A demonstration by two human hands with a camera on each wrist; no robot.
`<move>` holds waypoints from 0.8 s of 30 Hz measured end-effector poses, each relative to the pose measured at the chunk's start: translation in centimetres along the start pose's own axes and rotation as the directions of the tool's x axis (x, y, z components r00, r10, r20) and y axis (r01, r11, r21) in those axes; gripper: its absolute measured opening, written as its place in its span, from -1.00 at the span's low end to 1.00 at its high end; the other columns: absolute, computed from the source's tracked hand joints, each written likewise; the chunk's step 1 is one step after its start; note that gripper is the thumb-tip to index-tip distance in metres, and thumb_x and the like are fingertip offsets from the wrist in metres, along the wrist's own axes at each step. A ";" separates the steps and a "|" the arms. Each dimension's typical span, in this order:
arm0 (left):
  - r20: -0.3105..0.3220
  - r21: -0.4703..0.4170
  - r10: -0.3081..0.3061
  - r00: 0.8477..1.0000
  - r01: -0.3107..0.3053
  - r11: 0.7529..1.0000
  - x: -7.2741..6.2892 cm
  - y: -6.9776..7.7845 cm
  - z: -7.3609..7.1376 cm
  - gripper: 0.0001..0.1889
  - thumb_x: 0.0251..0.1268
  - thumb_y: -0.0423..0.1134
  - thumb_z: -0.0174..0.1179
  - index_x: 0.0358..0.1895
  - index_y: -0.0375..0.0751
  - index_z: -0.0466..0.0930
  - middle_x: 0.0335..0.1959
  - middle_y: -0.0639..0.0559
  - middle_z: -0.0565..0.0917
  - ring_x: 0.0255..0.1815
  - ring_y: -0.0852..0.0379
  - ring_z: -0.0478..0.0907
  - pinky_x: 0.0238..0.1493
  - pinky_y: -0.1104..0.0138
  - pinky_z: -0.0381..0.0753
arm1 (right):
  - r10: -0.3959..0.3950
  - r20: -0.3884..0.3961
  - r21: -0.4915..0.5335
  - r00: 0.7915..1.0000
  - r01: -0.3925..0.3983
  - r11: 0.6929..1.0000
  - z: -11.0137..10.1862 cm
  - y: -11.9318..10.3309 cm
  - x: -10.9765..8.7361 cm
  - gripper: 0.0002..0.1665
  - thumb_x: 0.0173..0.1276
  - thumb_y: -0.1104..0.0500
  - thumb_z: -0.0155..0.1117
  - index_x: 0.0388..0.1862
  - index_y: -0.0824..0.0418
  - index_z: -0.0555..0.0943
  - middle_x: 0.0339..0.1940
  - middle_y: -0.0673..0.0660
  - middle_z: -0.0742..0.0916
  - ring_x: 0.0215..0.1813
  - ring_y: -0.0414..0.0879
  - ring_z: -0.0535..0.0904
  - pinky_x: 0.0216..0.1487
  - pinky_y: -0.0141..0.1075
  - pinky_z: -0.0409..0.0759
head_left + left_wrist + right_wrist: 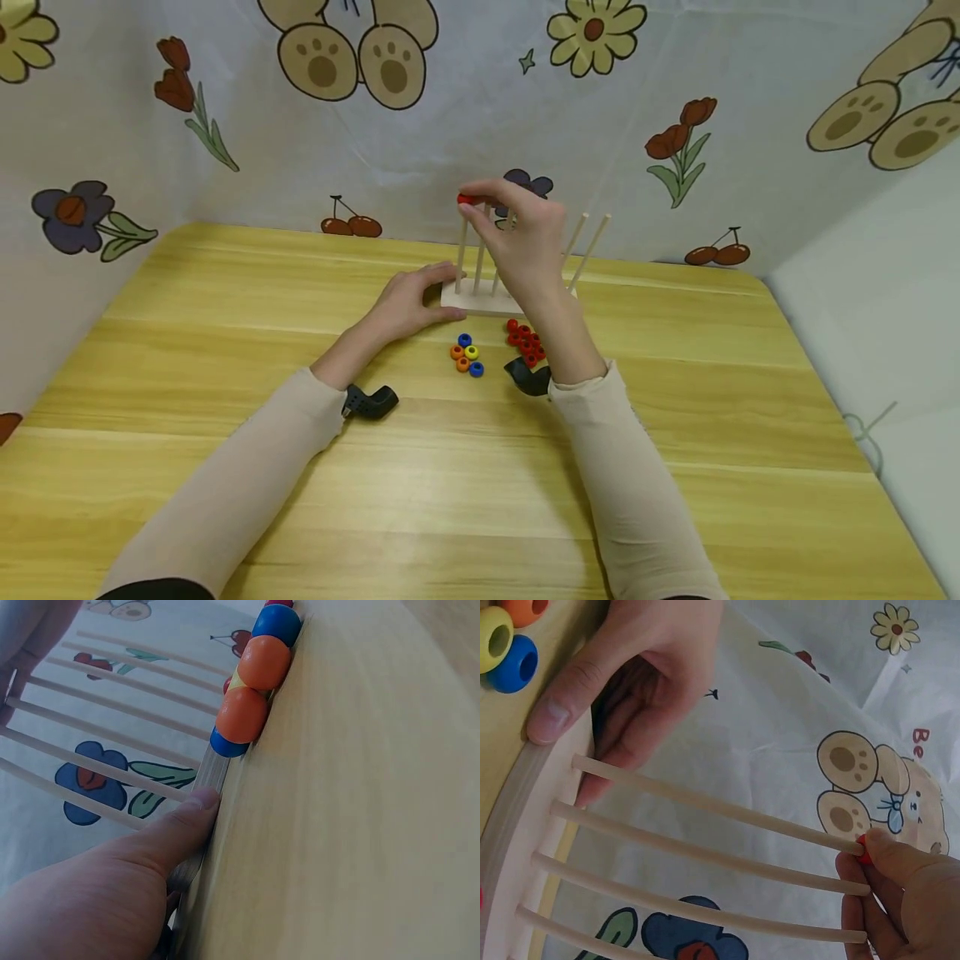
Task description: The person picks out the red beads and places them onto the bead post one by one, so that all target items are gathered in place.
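Note:
A pale wooden rack with upright pegs has its base [480, 302] on the table. My left hand [405, 302] grips the base's left end, thumb along the front edge and fingers behind, as the left wrist view also shows. My right hand [528, 237] pinches a red bead [865, 853] between thumb and forefinger, right at the tip of the leftmost peg [720, 806]. Its other fingers lie close to the tips of the neighbouring pegs. Part of the rack is hidden behind the right hand and wrist in the head view.
In front of the base sit a small group of blue, orange and yellow beads [462, 365] and a cluster of red beads [526, 340]. The wooden table [420, 492] meets a cartoon-printed cloth [480, 125] at the back. Both wrists carry black mounts.

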State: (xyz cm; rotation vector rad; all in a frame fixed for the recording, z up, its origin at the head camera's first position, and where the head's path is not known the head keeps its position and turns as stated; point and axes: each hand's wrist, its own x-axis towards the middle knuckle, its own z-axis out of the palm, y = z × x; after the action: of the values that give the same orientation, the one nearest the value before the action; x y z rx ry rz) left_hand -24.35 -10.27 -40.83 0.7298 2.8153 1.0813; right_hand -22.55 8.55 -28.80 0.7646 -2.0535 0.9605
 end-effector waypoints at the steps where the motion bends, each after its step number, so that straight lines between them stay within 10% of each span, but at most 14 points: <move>1: 0.001 0.000 0.001 1.000 -0.001 1.000 0.0 0.0 0.0 -0.29 0.14 0.23 0.40 0.38 0.17 0.50 0.53 0.02 0.36 0.56 -0.06 0.26 0.58 0.00 0.20 | -0.007 0.001 -0.003 1.000 0.007 1.000 0.1 0.0 0.0 -0.79 0.34 0.11 0.41 -0.11 0.18 0.78 -0.19 0.05 0.85 -0.19 -0.15 0.75 -0.11 -0.32 0.67; 13: 0.004 -0.001 0.000 1.000 0.000 1.000 0.0 -0.1 0.2 -0.28 0.15 0.25 0.38 0.40 0.16 0.48 0.54 0.04 0.35 0.57 -0.05 0.25 0.59 0.00 0.19 | -0.019 0.064 -0.149 0.998 0.029 0.988 0.0 0.0 -0.7 -0.76 0.30 0.11 0.46 -0.11 0.20 0.77 -0.17 0.08 0.83 -0.06 -0.07 0.74 -0.21 -0.22 0.64; 24: 0.019 0.001 -0.008 1.000 0.008 1.000 -0.2 0.0 0.0 -0.24 0.17 0.27 0.35 0.44 0.14 0.43 0.57 0.04 0.30 0.60 -0.06 0.20 0.60 -0.03 0.13 | -0.070 0.009 -0.001 0.998 0.070 0.998 -1.8 0.1 -1.7 -0.68 0.29 0.17 0.48 0.01 0.22 0.74 0.00 0.12 0.81 0.18 -0.03 0.66 0.32 -0.25 0.54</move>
State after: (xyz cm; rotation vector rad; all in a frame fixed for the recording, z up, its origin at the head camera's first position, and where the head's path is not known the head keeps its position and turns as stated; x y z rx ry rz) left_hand -24.13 -10.38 -40.86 0.7245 2.8006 1.0668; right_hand -20.97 10.43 -29.37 0.8355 -2.0209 0.9184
